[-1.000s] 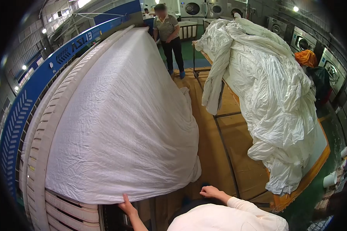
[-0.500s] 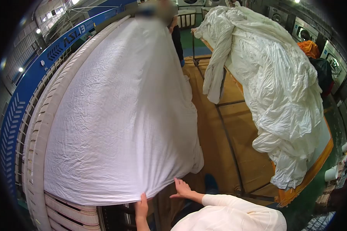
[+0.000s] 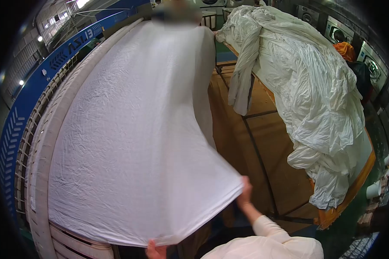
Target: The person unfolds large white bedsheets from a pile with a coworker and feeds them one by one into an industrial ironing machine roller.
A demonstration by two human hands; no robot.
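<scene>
A wide white sheet (image 3: pixel 129 129) lies over the belts of the machine and stretches toward me. At its near edge, low in the view, my left hand (image 3: pixel 155 250) is closed on the hem. My right hand (image 3: pixel 245 192), farther right and higher, grips the sheet's corner and holds it out over the brown floor covering. The cloth between my hands is pulled fairly taut. At the far end, a co-worker (image 3: pixel 177 15), partly blurred, stands behind the raised edge of the sheet, with one hand near its far right corner.
On the right a long table (image 3: pixel 363 172) bears a big heap of crumpled white linen (image 3: pixel 307 99). The machine's blue side frame (image 3: pixel 30 93) curves along the left. Washing machines (image 3: pixel 337 32), an orange bundle (image 3: pixel 345 51) and a white bucket (image 3: pixel 373 190) stand at the right.
My right hand has taken hold of the sheet's corner and drawn it out to the right. My left hand has moved down slightly with the hem. The sheet's far right side has been lifted and spread.
</scene>
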